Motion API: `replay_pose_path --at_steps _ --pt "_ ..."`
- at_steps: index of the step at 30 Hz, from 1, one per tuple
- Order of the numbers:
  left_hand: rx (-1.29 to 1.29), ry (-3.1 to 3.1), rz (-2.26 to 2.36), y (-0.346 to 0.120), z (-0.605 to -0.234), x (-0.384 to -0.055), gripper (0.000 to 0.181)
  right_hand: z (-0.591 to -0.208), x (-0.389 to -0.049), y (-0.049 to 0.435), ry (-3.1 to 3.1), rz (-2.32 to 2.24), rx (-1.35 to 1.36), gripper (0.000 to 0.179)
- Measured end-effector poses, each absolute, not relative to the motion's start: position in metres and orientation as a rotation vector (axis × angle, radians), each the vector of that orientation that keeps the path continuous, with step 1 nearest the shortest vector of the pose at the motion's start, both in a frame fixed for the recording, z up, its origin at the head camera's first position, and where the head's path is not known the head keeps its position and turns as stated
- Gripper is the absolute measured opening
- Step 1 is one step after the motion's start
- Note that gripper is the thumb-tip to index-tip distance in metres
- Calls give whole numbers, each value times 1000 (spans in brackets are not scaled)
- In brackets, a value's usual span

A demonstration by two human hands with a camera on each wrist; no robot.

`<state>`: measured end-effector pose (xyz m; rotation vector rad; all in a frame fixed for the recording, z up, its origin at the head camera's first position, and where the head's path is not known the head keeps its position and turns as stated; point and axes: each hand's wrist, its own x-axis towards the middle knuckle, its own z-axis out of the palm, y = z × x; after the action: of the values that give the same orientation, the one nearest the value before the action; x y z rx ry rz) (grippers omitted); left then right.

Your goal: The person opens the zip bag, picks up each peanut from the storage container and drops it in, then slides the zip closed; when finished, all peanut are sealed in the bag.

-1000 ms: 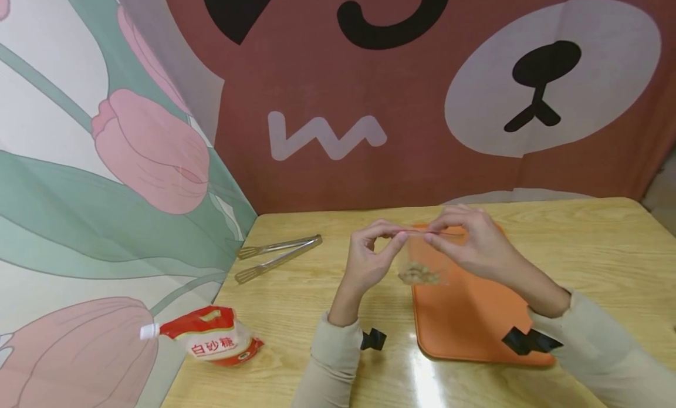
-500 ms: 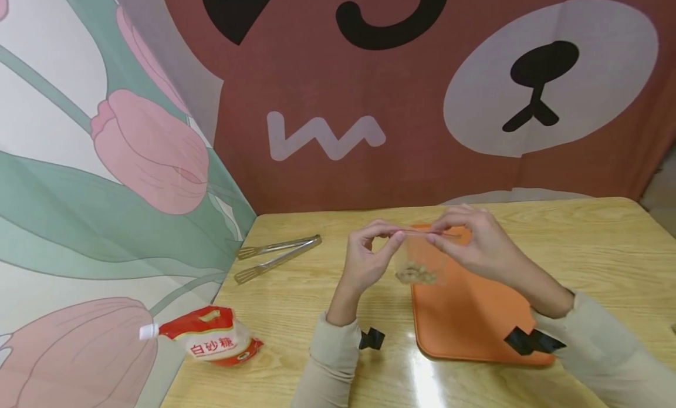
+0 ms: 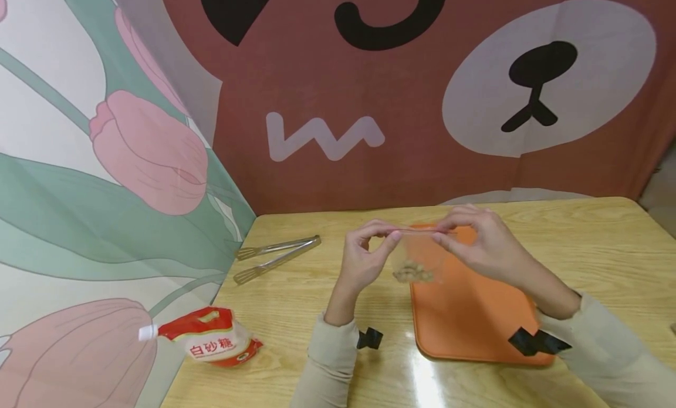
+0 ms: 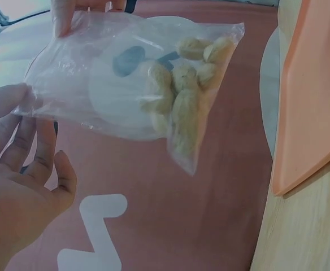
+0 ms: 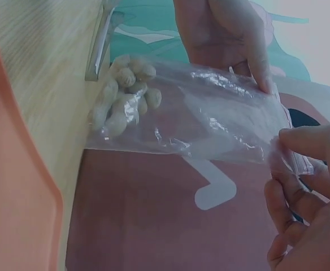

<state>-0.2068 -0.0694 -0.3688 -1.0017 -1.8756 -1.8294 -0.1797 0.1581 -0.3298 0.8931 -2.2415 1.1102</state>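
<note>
A clear zip bag (image 3: 419,252) hangs between both hands above the left edge of the orange board. Several peanuts in their shells (image 4: 185,96) lie at its bottom, also plain in the right wrist view. My left hand (image 3: 364,255) pinches one top corner between thumb and fingers. At the other end of the top edge, my right hand (image 3: 480,243) pinches the bag (image 5: 221,118) along its reddish zip strip. Whether the strip is sealed along its whole length I cannot tell.
An orange cutting board (image 3: 475,320) lies on the wooden table under the hands. Metal tongs (image 3: 280,258) rest to the left. Nearer the front left lies a red and white bag of white sugar (image 3: 213,337) with a white cap. Printed cloths hang behind and at left.
My right hand has slid a little to the right along the bag's top edge, and the left has shifted slightly left. The gap between the hands has widened.
</note>
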Motion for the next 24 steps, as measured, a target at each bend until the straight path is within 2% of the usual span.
replay_pose_path --at_steps 24 --pt "-963 -1939 -1805 -68 -372 -208 8 -333 -174 178 -2230 1036 803 22"
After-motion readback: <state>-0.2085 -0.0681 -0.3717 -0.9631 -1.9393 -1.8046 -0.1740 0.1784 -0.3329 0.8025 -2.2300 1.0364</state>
